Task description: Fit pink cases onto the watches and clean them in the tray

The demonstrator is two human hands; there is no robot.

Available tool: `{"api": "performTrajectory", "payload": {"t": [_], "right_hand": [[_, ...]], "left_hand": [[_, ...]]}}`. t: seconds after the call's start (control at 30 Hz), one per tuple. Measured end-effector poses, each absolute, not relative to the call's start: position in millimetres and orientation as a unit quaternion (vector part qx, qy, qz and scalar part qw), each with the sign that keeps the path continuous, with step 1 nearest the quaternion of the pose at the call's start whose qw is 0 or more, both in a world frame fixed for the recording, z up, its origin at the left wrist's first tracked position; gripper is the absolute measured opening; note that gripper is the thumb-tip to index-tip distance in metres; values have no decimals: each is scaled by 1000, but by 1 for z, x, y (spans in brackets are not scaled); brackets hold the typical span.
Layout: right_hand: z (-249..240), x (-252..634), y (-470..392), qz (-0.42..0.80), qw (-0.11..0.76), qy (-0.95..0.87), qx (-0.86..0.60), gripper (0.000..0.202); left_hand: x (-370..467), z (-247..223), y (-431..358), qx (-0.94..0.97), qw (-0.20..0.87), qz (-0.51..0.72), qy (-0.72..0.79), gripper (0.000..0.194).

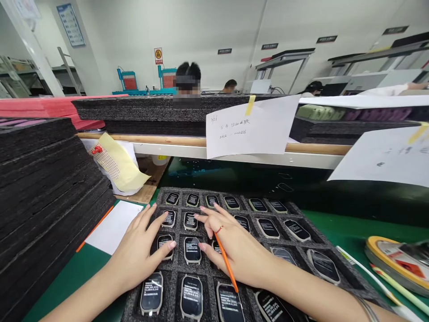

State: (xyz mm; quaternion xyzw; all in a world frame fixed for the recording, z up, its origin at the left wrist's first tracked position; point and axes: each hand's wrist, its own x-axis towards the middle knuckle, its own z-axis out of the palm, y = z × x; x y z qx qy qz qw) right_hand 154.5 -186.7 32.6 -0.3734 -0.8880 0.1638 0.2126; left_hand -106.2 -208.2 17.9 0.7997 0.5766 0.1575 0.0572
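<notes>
My hands (140,250) rest on the foam tray (301,212) of watches (192,249), foam stack (47,201) left, tape roll (398,261) right, paper notes (251,127) behind.

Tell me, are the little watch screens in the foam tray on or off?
On: the watch screens in the foam tray show white text on black.
</notes>
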Motion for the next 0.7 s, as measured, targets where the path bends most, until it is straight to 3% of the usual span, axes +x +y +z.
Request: {"api": "performTrajectory", "payload": {"t": [0.23, 0.53, 0.7], "right_hand": [[26, 158, -182, 156, 210, -887, -379, 23], [27, 155, -162, 151, 216, -887, -378, 25], [21, 155, -148, 149, 223, -884, -382, 29]], "left_hand": [[-105, 10, -193, 754, 164, 207, 601, 63], [-110, 14, -201, 818, 48, 164, 550, 43], [-111, 12, -200, 798, 63, 176, 573, 45]]}}
